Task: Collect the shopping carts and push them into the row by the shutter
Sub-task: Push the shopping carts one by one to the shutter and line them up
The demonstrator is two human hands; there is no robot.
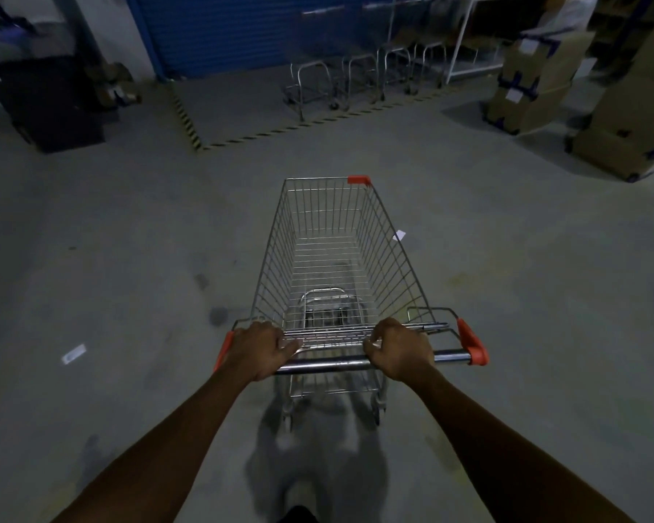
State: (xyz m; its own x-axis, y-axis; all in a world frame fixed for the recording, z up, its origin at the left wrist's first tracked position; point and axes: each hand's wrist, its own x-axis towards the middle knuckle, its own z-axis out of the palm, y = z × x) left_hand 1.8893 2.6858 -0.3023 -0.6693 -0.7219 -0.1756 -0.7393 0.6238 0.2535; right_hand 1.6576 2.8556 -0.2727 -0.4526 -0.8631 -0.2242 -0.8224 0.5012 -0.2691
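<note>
Head view, dim warehouse.

Left hand (259,351) and right hand (399,351) both closed round the handle bar (329,362) of one shopping cart (329,251). Fingers (370,343) curled over the top of the bar, thumbs turned inward toward each other, bare chrome between the two grips. Red end cap (476,347) just outside the right fingers; the left cap mostly hidden by the left hand.

Wire basket directly ahead of the fingers, nothing in it, wheels on the concrete floor (129,239). Child-seat flap folded against the near end of the basket, just beyond the fingers.

Far ahead of the fingers and slightly right: row of carts (355,73), blurred, parked in front of the blue shutter (223,28). Held cart well apart from that row. Yellow-black floor stripe (265,134) between the held cart and the row.

Far right of the right fingers: stacked cardboard boxes (537,81). Paper scrap (399,235) on the floor just beside the basket's right wall; another scrap (73,353) well left of the left fingers.
</note>
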